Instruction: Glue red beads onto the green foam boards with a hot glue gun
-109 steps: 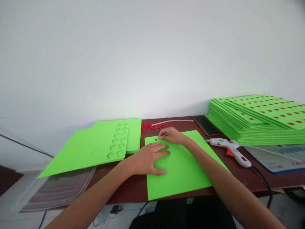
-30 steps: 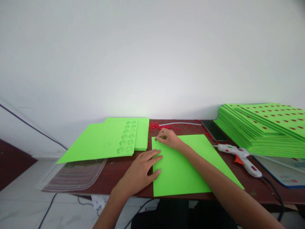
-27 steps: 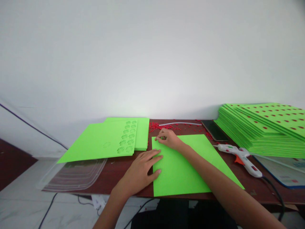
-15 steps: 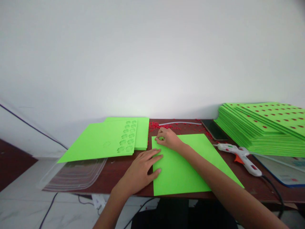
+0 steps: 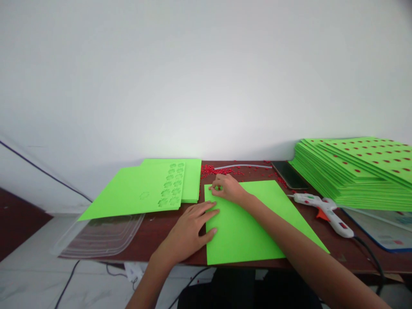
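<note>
A bright green sheet point(image 5: 244, 231) lies flat on the dark red table in front of me. My left hand point(image 5: 191, 227) rests with spread fingers over the sheet's left edge. Close to the sheet's far left corner, my right hand point(image 5: 227, 186) is closed in a pinch, thumb and forefinger together at the surface. Whatever is between those fingertips is too small to make out. Small red beads point(image 5: 209, 171) are scattered just beyond the right hand.
On the left, a green sheet with flower cut-outs point(image 5: 135, 184) overlaps a green stack point(image 5: 193, 184) and a clear plastic lid point(image 5: 106, 240). To the right are a glue gun point(image 5: 325, 210), a phone point(image 5: 289, 174) and a tall pile of red-dotted green sheets point(image 5: 341, 180).
Almost nothing differs. My right hand stays pinched at the same corner, moved very slightly, and my left hand keeps its place on the sheet's edge.
</note>
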A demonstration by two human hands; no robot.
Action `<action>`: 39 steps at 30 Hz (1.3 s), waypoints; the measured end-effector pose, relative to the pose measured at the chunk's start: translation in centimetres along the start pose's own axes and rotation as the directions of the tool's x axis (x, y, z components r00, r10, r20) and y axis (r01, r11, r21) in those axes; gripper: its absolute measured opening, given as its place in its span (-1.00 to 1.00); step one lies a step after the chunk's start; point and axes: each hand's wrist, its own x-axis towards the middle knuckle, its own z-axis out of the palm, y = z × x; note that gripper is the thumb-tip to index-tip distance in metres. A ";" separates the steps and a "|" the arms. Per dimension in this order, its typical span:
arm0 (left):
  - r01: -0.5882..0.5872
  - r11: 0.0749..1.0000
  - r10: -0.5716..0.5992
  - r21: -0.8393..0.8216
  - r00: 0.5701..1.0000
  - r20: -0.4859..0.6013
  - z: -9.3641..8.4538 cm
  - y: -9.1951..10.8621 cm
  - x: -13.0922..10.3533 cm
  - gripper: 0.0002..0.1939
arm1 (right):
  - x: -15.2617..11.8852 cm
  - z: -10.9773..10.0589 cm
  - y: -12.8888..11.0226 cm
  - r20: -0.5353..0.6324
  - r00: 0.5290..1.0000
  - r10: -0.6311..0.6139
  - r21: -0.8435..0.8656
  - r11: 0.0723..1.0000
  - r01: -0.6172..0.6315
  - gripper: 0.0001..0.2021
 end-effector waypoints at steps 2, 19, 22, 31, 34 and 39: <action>0.000 1.000 0.000 -0.005 1.000 -0.003 0.0 0.0 0.0 -0.49 | 0.0 0.0 -0.1 0.001 1.000 0.004 0.005 1.000 -0.004 -0.92; 0.011 1.000 -0.011 -0.016 1.000 -0.001 -0.1 0.1 -0.1 -0.49 | -0.4 -0.1 -0.1 -0.002 1.000 0.003 0.000 1.000 -0.003 -0.92; 0.012 1.000 -0.012 -0.010 1.000 0.002 -0.1 0.1 0.0 -0.49 | -0.3 -0.1 -0.2 -0.002 1.000 0.003 -0.019 1.000 -0.004 -0.93; 0.011 1.000 -0.011 -0.018 1.000 0.005 -0.1 0.0 0.0 -0.50 | -0.5 0.1 0.2 -0.003 1.000 -0.002 0.006 1.000 0.002 -0.87; 0.016 1.000 -0.016 -0.025 1.000 -0.003 -0.2 0.0 -0.1 -0.51 | -0.7 0.1 0.4 -0.001 1.000 -0.013 0.038 0.999 0.013 -0.84; 0.028 0.999 -0.028 -0.045 1.000 0.000 -0.5 0.4 0.0 -0.54 | -1.0 -0.1 0.6 0.019 0.998 -0.064 0.107 0.992 0.061 -0.80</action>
